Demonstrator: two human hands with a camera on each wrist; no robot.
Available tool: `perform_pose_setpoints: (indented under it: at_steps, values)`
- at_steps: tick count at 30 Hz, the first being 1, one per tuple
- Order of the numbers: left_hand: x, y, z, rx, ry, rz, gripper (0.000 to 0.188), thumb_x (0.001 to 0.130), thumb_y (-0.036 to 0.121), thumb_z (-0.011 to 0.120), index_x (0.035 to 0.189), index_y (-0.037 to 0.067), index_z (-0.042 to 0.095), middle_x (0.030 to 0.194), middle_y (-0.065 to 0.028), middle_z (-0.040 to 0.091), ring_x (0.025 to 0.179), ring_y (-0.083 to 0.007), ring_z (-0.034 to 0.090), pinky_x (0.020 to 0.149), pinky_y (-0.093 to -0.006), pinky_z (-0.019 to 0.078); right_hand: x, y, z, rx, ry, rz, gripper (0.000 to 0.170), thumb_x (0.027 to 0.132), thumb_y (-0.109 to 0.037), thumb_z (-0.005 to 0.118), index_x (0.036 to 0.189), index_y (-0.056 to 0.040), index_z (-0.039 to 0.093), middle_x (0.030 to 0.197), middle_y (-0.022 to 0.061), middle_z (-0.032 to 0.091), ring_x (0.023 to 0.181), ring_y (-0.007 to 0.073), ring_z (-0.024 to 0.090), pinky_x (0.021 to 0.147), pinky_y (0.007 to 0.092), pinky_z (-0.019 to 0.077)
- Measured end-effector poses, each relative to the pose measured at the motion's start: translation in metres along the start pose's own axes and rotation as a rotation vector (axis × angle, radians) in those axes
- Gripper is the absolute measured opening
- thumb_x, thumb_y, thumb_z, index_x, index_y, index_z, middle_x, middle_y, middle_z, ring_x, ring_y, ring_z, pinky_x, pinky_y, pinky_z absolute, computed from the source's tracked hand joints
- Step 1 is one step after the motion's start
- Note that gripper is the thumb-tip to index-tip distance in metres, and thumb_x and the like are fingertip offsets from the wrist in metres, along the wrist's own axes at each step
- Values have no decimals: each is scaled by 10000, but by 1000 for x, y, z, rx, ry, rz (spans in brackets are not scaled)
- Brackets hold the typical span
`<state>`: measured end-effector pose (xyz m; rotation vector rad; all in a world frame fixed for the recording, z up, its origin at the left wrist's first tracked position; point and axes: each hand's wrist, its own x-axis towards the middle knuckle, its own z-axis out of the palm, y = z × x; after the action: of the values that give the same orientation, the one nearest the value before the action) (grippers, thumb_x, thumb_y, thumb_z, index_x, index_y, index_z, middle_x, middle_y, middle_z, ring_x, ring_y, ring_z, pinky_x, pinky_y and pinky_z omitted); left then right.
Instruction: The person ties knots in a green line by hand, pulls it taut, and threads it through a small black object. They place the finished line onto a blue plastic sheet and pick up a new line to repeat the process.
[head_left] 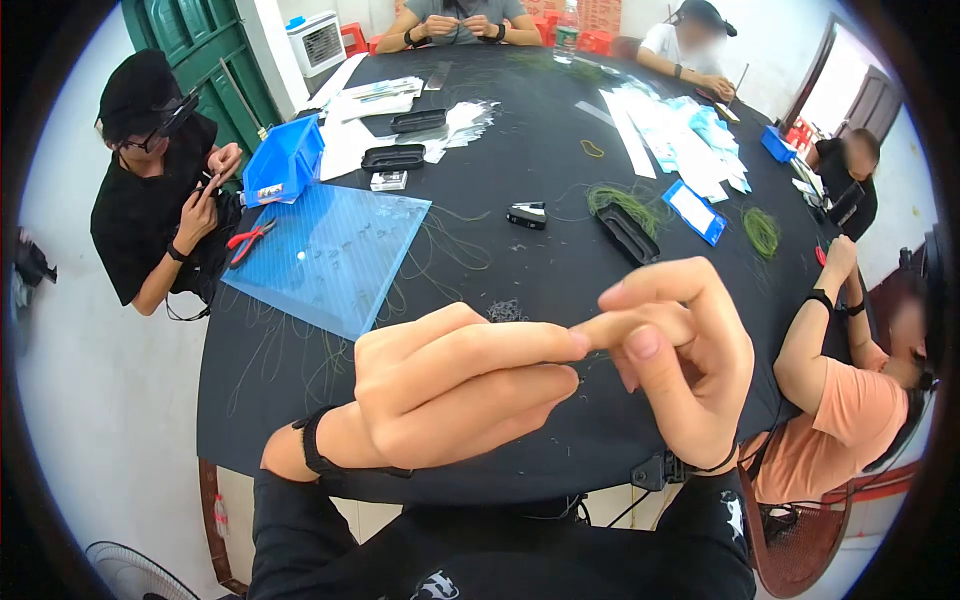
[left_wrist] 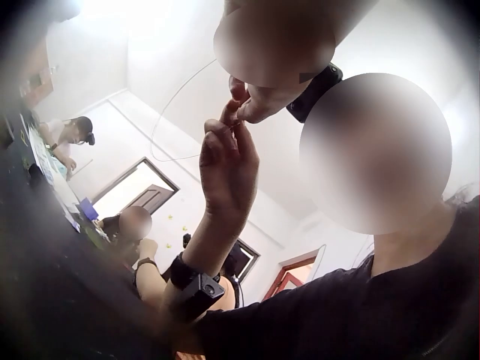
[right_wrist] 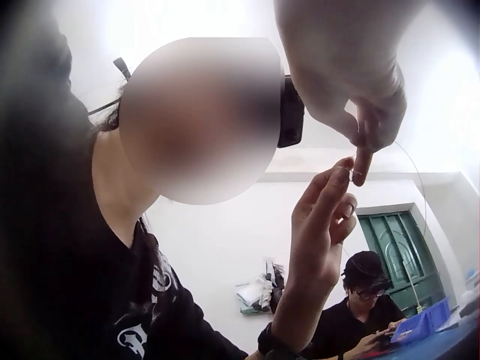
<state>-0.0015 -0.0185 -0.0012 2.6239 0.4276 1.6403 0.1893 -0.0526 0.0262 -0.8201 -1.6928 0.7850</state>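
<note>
My left hand (head_left: 465, 385) and right hand (head_left: 690, 360) meet fingertip to fingertip over the near part of the table. Between them they pinch a thin pale line, which loops out from the fingers in the left wrist view (left_wrist: 153, 139). From the right wrist side, a short stretch of it crosses the left fingertips, and an arc of the line (right_wrist: 424, 187) trails beyond. The right thumb and index finger curl around the pinch point. Whether something small is also held there, I cannot tell. A small heap of dark metal bits (head_left: 508, 312) lies just behind the hands.
A blue board (head_left: 330, 255) with lines trailing off it lies at left, red-handled pliers (head_left: 250, 242) on it. Behind stand a blue bin (head_left: 285, 160) and black trays (head_left: 393, 158). A stapler (head_left: 526, 215) and green line coils (head_left: 761, 232) lie farther off. Several people sit around.
</note>
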Motion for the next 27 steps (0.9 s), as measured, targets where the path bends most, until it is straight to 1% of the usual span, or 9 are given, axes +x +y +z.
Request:
perform_pose_setpoints:
  at_steps: [2,3,9,18,27]
  values:
    - [1,2,-1,-11,-7,-7,299,558,-30,750,830,68,674,945,-78,642,537,-100,525,463,-205,390,2,-2,-1,8,-16,12,261,935,-188,418,1049,46,435,822,156,654,540,66,416,522,190,339]
    - [2,2,-1,-14,-9,-9,299,557,-29,751,829,66,673,944,-78,642,535,-100,524,460,-205,390,2,-3,-2,-28,-25,50,317,945,-242,388,1073,47,420,832,165,655,547,72,414,526,195,343]
    - [-1,0,2,8,-7,5,285,562,-24,754,820,66,671,947,-77,640,529,-102,520,461,-206,391,0,-2,3,1,-23,80,397,945,-309,396,1101,56,420,847,157,652,556,71,406,527,196,342]
    - [0,2,-1,6,-66,-11,295,573,-16,754,844,59,663,952,-69,644,585,-122,561,495,-211,431,-1,-2,4,-16,-44,94,388,944,-302,393,1090,54,440,842,149,650,570,66,420,536,198,351]
    - [-1,-1,2,60,-46,36,297,568,-25,753,838,46,652,921,-63,646,586,-129,569,492,-212,453,-1,-2,7,0,-25,76,363,942,-275,398,1074,58,457,823,134,655,557,64,426,537,198,354]
